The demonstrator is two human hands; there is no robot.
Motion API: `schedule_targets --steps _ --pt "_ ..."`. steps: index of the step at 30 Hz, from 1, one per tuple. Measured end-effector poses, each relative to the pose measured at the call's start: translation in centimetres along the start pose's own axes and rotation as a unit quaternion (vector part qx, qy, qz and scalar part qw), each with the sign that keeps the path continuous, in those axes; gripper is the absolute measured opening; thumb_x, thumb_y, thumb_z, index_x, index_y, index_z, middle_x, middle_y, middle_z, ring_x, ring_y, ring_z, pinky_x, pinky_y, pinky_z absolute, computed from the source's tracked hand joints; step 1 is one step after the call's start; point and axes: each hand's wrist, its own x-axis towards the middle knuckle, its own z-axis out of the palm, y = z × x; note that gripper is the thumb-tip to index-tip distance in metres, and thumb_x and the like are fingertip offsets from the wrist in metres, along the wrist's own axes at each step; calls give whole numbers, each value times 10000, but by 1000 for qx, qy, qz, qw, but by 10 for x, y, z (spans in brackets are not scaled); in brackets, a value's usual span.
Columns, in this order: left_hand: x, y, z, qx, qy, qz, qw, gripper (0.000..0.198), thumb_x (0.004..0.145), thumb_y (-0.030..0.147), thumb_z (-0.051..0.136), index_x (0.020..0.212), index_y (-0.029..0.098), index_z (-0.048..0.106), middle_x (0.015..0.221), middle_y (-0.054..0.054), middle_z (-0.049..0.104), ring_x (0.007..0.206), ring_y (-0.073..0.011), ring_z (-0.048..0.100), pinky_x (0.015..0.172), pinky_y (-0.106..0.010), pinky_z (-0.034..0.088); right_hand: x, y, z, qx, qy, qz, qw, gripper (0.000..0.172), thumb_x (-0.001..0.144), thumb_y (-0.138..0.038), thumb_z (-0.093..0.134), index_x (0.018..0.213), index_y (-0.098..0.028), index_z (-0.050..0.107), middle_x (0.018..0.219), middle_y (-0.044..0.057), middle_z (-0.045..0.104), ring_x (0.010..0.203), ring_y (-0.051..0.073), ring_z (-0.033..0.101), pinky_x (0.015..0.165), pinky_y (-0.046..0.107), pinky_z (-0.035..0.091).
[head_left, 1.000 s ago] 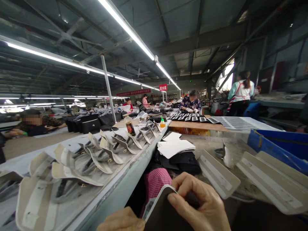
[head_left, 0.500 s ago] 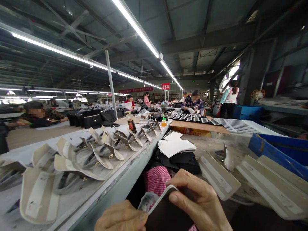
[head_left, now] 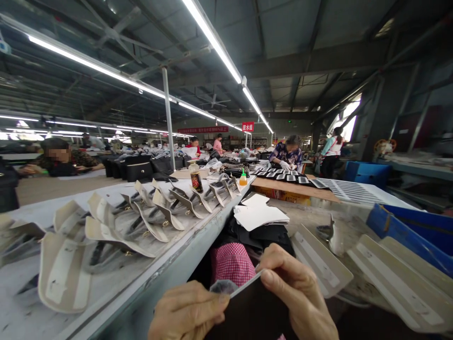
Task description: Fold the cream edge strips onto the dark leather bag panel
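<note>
Low in front of me I hold a dark bag flap (head_left: 251, 311) with a pale edge, its dark face toward me. My left hand (head_left: 193, 309) is closed, thumb and fingers pinching the flap's left end at the edge. The upper right corner is gripped between the thumb and bent fingers of my right hand (head_left: 295, 293). Behind the edge, beside my left fingers, a bit of clear plastic wrap (head_left: 223, 286) shows. The lower part of the flap runs out of view. A red-and-white checked cloth (head_left: 231, 264) lies beyond my hands.
Rows of curved beige bag flaps (head_left: 63, 278) with wrapped handles cover the left bench. To the right lie flat beige flaps (head_left: 399, 283) and a blue bin (head_left: 410, 231). White sheets (head_left: 262, 215) top a dark stack ahead. A glue bottle (head_left: 243, 179) and a gloved co-worker (head_left: 286, 156) are farther off.
Both hands have shifted slightly right with the flap, and its edge now lies at a flatter slant. The view has turned a little to the left.
</note>
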Motion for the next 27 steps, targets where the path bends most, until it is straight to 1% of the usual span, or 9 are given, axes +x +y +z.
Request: schedule_targets --steps 3,6,8,12,15,19,23,25,27 --pt "2 -4 4 -20 6 -28 999 285 941 69 681 1196 191 714 756 -32 787 618 -133 725 565 -196 586 0 11 -3 18 23 25 999 270 913 -442 720 740 -235 701 717 -18 537 675 144 469 615 257 370" --pt "9 -6 7 -45 -5 -44 998 239 961 171 678 1187 220 738 783 -45 799 630 -141 732 597 -210 606 0 16 -8 3 36 30 999 243 921 -409 719 752 -235 701 736 -22 530 677 136 459 617 246 371" --pt "13 -5 9 -61 1 -63 996 206 969 213 670 1151 236 762 778 -46 802 629 -136 740 604 -195 613 0 16 -10 -7 39 27 999 254 923 -408 714 742 -232 694 732 -23 522 673 135 454 615 244 375" --pt "18 0 14 -71 20 -112 991 192 954 137 674 1056 236 803 794 -46 814 648 -132 769 629 -155 624 -3 13 -12 -26 52 22 998 259 920 -410 711 737 -228 691 733 -18 521 671 142 465 605 248 376" --pt "19 1 21 -61 44 -133 988 204 931 103 687 1006 243 815 815 -34 822 671 -136 783 643 -145 627 -5 11 -11 -54 67 23 996 255 930 -406 697 747 -229 691 741 -14 533 676 146 476 618 253 380" --pt "20 -2 37 -56 68 -124 988 209 920 129 714 1067 247 805 803 -23 813 665 -129 783 650 -127 616 -9 11 -11 -64 77 29 995 236 934 -398 694 763 -236 695 743 -17 548 687 147 493 632 249 391" --pt "23 -5 52 -70 47 -105 991 233 953 114 665 1126 219 779 860 -57 808 718 -146 786 677 -168 636 -12 14 -10 -59 75 22 995 238 936 -403 692 768 -234 707 740 -16 558 684 146 500 640 246 404" --pt "26 -7 58 -71 39 -85 993 239 965 96 638 1149 189 759 887 -81 804 734 -149 784 680 -179 643 -12 16 -8 -47 82 23 995 250 926 -416 702 763 -228 717 742 -12 564 698 151 509 664 252 411" --pt "31 -9 62 -49 46 -44 997 226 975 93 618 1156 162 736 882 -92 801 727 -146 783 675 -173 642 -12 18 -4 -25 97 28 995 269 908 -437 722 751 -219 721 732 -11 559 700 154 509 676 259 411"
